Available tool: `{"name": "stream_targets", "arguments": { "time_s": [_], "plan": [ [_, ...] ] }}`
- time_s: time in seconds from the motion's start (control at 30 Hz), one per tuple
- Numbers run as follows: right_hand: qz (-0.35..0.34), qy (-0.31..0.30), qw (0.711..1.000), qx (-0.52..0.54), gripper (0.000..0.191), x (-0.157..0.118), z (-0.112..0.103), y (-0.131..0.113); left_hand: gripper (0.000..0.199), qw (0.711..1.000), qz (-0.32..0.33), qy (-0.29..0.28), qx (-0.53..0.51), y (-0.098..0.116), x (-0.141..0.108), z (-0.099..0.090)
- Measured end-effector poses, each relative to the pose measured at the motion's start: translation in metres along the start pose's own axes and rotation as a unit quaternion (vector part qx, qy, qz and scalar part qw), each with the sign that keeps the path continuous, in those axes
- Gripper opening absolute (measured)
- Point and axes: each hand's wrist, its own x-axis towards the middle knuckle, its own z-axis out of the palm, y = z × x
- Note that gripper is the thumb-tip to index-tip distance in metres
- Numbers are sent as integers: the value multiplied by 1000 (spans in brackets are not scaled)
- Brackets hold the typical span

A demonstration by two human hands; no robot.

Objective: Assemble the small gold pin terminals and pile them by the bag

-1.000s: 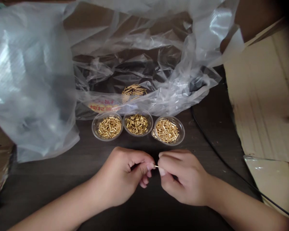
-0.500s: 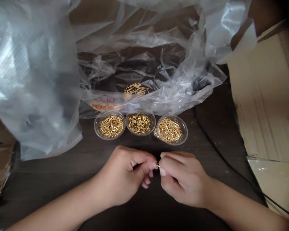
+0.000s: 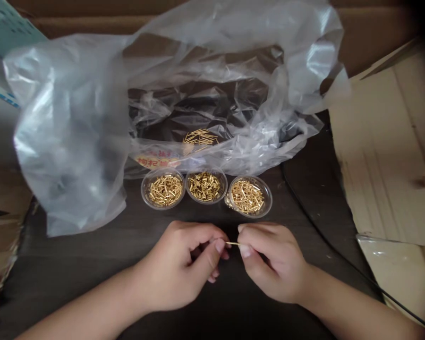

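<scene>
Dark worktop (image 3: 74, 255), three clear cups (image 3: 269, 198) of gold pins (image 3: 204, 185) just ahead. Left hand (image 3: 175, 267), right hand (image 3: 272, 264) pinching one gold pin (image 3: 233, 243) at fingertips; slack pinch could drop it on dark surface, hard to spot.

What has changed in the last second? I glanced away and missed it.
The left hand and right hand have drawn slightly apart, and more of the thin gold pin shows between them, its end in the right hand. Nothing was let go. The three clear cups stayed put.

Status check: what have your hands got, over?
Right hand pinching thin gold pin; left hand at its other end. Three clear bowls of gold pins ahead, plastic bag behind them.
</scene>
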Motion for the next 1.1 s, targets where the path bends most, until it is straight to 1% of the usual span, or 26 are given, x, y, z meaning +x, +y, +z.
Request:
{"name": "stream_targets", "arguments": {
  "time_s": [0.13,0.23,0.4,0.53,0.7,0.97,1.1],
  "plan": [
    [6,-9,999,31,21,-1,1,-3,21,996,59,-15,58,2,-1,-3],
    [10,-8,999,52,22,-1,3,-6,21,994,78,-31,70,3,-1,-5],
    [10,2,996,84,24,-1,4,-9,28,991,82,-82,61,2,0,-6],
    [13,-3,996,86,24,-2,5,-9,28,990,70,-105,70,1,-1,-6],
    [20,-11,996,91,25,-2,6,-8,31,988,70,-111,87,1,-2,-8],
    [36,-35,993,107,26,0,6,-6,27,988,76,-108,74,0,-3,-7],
    [32,-50,993,102,26,-1,6,-6,25,987,81,-109,81,0,-3,-8]
  ]
}}
